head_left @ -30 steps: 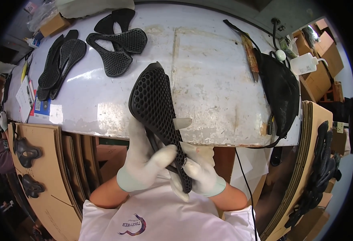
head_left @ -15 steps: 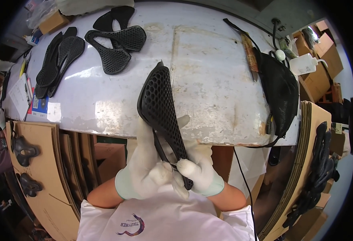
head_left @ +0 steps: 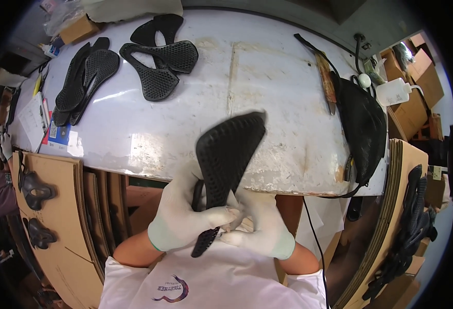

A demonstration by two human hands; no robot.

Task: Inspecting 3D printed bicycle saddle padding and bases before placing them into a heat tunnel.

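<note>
A black bicycle saddle pad (head_left: 226, 154) with a honeycomb pattern is held up over the table's front edge. Its wide end tilts up and to the right and is slightly blurred. My left hand (head_left: 185, 211), in a white glove, is closed around the narrow part, thumb across the front. Close against the pad's right side is my right hand (head_left: 262, 221), gloved too, its fingers bent and its thumb near my left thumb. What its fingertips pinch is hidden. Further saddle pads lie on the table: a pair (head_left: 90, 77) at left and a crossed pair (head_left: 159, 62) beside it.
The white worktop (head_left: 267, 77) is scuffed. At right lie a black bag (head_left: 360, 129), a brown-handled tool (head_left: 327, 85) and a white squeeze bottle (head_left: 394, 92). Cardboard sheets (head_left: 56, 206) stand below on the left, with black pads hung on them. Another person's gloved hand (head_left: 5, 145) shows far left.
The saddle pad has turned, its wide end swinging to the right and lower. My right hand has shifted from the pad's lower part to its right side. The whole view has shifted slightly.
</note>
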